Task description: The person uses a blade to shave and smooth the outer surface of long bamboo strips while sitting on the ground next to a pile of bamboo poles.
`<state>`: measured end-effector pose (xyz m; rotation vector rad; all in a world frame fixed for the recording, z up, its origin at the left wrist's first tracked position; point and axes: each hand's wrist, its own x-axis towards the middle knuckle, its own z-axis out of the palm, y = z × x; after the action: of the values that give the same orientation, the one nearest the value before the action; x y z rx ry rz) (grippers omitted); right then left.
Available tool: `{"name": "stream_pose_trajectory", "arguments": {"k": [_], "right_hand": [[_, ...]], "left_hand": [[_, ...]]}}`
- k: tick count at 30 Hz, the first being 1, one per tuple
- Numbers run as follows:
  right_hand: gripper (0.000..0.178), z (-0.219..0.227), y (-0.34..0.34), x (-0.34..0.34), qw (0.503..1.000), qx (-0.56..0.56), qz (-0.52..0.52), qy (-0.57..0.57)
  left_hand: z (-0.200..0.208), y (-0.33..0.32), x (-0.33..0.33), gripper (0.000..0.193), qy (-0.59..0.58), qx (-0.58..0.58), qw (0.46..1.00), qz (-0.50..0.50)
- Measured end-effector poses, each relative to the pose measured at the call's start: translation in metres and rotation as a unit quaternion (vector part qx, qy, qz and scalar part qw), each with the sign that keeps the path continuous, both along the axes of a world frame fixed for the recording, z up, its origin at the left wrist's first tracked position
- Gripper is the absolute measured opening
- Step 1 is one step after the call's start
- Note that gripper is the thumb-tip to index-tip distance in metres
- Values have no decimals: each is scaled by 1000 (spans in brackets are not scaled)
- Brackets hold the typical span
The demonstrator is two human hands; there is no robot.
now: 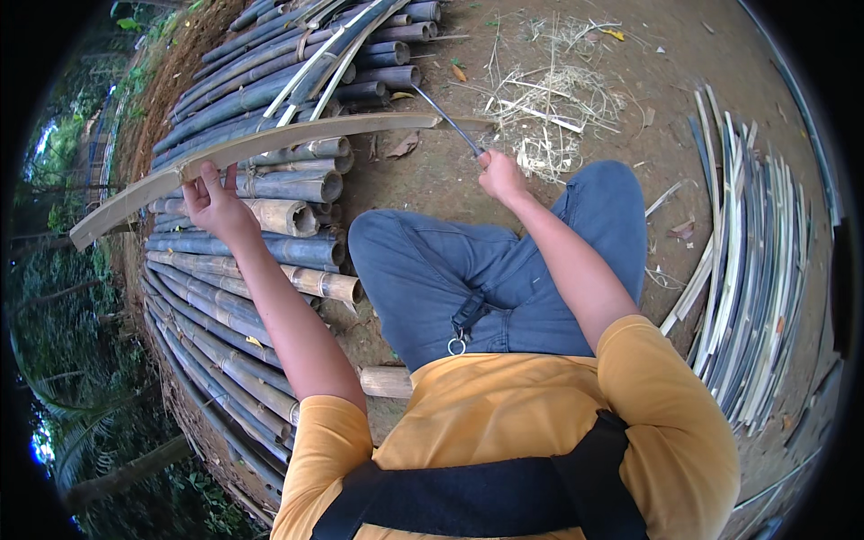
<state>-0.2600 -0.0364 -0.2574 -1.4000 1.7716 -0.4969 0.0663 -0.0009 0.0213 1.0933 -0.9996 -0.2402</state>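
Observation:
A long pale split-bamboo strip stretches from the left over to the middle, bowed by the lens. My left hand is closed on it near its left part, thumb on the near face and fingers behind. In my right fist is a thin, dark, straight-bladed knife, seen nearly edge-on and slanting up to the left. The blade crosses the strip near its right part; whether they touch, I cannot tell. Most of the knife's handle is hidden in my fingers.
Stacked dark bamboo poles lie to the left, with several pale split lengths across the top ones. Shavings litter the dirt ahead. A bundle of thin bamboo strips lies at right. My bent legs are between them.

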Motion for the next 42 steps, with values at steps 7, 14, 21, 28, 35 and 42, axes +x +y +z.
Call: {"name": "stream_pose_trajectory", "arguments": {"k": [7,14,21,28,35,42], "right_hand": [[26,-2,6,19,1000,-13,10,9],[23,-10,-2,19,1000,8,25,-4],[25,3,-4,30,997,4,74,32],[25,-2,-10,25,994,30,94,40],[22,1,-10,25,992,11,99,80],[20,5,-12,21,993,47,83,64]], "left_hand": [[-8,4,-3,25,6,2,997,82],[-13,-1,4,23,9,15,990,138],[-26,1,31,18,20,17,989,147],[-32,0,36,18,36,24,985,164],[-35,0,39,17,33,18,985,168],[-35,-5,45,16,25,28,984,175]]}}
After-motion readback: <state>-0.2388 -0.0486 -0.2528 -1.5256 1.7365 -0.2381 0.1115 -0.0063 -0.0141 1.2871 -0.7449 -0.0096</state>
